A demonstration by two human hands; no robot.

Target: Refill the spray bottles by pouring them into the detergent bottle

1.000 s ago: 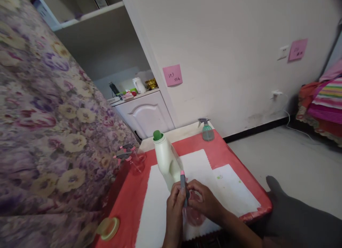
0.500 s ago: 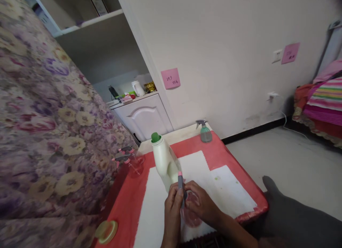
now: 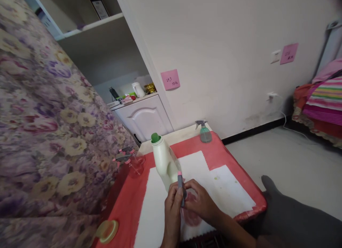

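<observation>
Both hands meet over a small clear pink spray bottle [image 3: 190,216] that stands on white paper [image 3: 155,205] near the table's front edge. My left hand [image 3: 172,208] pinches the grey and pink sprayer head [image 3: 180,182] on top of it. My right hand [image 3: 199,203] wraps round the bottle's neck and body. A white jug with a green spout [image 3: 162,159] stands just behind the hands, touching nothing.
The red table [image 3: 229,155] also bears a green spray bottle [image 3: 204,131] at the far corner, a pink spray bottle [image 3: 132,161] at the left edge and a yellow-green lid [image 3: 107,231] at the front left. A flowered cover [image 3: 48,134] rises on the left. My grey-clad knee [image 3: 288,212] is on the right.
The view has shifted slightly. Both hands stay closed on the pink bottle and its sprayer head, with only small movement of the fingers.
</observation>
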